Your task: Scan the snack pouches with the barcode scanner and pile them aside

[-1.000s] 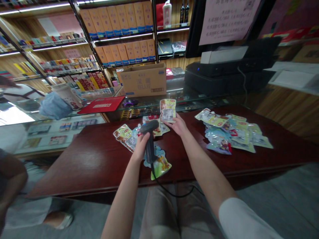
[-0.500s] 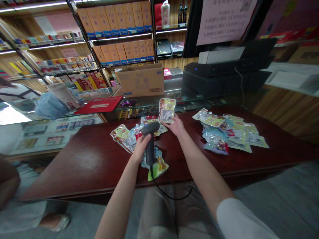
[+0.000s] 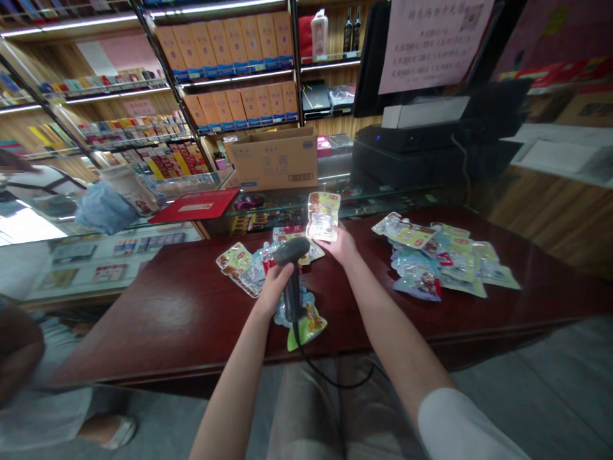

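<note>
My left hand (image 3: 274, 289) is wrapped round the handle of a black barcode scanner (image 3: 293, 281), its head pointing forward and a cable hanging from its base. In my right hand (image 3: 343, 246) is a yellow and white snack packet (image 3: 322, 216), held up by its lower edge in front of the scanner. Under and beside the scanner lie several packets, among them a yellow-green one (image 3: 239, 267) to the left and a green one (image 3: 309, 327) near the table's front edge. The fingers of my left hand are partly hidden by the handle.
A pile of snack packets (image 3: 445, 255) lies on the right of the dark red table (image 3: 158, 313). Behind stand a cardboard box (image 3: 275, 160), a red folder (image 3: 195, 204) and a black register with a monitor (image 3: 431, 153). Another person (image 3: 29, 358) sits at the left edge.
The view has shifted slightly. Both hands keep their hold on the scanner and the packet. A small green light now shows on top of the scanner, where it looked blue before.
</note>
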Tool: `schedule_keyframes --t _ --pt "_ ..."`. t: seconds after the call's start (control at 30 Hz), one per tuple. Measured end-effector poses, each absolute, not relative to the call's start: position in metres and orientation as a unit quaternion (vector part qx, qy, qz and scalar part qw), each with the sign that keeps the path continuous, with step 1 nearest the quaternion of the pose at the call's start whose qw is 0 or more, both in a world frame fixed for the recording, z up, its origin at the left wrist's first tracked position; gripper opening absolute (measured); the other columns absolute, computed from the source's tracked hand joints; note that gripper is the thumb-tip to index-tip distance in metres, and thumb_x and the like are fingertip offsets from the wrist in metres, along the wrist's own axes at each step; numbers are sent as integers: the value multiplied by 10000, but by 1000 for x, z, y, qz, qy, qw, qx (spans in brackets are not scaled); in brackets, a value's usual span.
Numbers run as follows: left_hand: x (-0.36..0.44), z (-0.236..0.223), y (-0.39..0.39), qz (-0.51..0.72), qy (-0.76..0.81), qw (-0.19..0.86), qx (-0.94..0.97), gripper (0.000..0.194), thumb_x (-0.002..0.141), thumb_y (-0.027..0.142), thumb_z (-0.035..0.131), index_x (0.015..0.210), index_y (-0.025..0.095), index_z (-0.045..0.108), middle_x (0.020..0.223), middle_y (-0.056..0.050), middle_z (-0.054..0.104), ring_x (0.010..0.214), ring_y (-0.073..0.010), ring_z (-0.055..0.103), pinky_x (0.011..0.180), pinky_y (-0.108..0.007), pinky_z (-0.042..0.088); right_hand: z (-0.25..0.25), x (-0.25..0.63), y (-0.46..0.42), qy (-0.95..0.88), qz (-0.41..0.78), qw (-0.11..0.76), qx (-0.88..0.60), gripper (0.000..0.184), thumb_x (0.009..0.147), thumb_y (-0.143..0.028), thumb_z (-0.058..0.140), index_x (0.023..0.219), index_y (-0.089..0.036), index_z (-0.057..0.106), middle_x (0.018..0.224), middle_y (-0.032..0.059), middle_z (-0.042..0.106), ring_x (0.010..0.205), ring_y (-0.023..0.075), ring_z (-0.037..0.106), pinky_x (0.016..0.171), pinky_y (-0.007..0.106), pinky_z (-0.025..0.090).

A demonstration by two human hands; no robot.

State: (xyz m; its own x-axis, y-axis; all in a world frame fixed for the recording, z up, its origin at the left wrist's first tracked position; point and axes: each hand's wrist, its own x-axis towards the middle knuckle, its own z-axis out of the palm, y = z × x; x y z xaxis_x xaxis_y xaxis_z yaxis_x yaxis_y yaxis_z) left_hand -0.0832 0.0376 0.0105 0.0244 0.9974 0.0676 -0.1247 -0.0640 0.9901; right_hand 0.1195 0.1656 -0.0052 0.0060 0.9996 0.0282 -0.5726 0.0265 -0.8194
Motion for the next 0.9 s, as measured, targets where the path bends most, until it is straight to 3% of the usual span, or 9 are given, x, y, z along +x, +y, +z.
schedule_keyframes --t 0.17,0.37,0.53,0.63,0.77,0.9 --pt "-82 14 35 545 433 526 488 577 671 684 769 830 129 756 790 -96 729 766 -210 660 684 -279 501 1 118 161 -289 632 656 -295 353 699 -265 597 1040 -292 513 1022 -15 708 940 203 689 844 440 583" --pt "-84 14 36 558 436 544 450 552 668 669 768 823 140 746 701 -67 685 653 -170 611 571 -257 458 18 131 152 -376 507 661 -405 300 699 -330 587 987 -250 562 910 10 706 874 214 673 745 356 573" --pt "-87 9 42 567 437 552 429 590 646 713 752 765 136 716 596 -19 598 519 -112 514 472 -228 397 36 184 139 -411 379 658 -504 339 712 -309 560 1039 -221 558 1039 78 711 996 263 667 855 410 556" --pt "-86 11 41 567 433 553 430 602 632 711 761 784 130 719 599 -19 602 521 -114 518 467 -225 399 47 236 129 -415 261 650 -581 468 697 -243 570 1162 -191 543 1127 134 687 1059 286 658 955 460 514" --pt "-84 16 37 570 429 554 430 599 623 707 774 767 130 706 599 -18 606 519 -110 511 460 -221 389 58 307 114 -431 83 563 -701 403 719 -226 575 1112 -156 633 1111 164 702 1035 293 670 992 456 493" --pt "-86 17 36 583 437 544 415 593 609 704 784 755 135 695 582 -8 595 504 -108 503 453 -223 374 56 351 105 -407 75 475 -777 325 749 -217 555 1024 -132 704 1026 161 724 986 291 682 934 426 516"
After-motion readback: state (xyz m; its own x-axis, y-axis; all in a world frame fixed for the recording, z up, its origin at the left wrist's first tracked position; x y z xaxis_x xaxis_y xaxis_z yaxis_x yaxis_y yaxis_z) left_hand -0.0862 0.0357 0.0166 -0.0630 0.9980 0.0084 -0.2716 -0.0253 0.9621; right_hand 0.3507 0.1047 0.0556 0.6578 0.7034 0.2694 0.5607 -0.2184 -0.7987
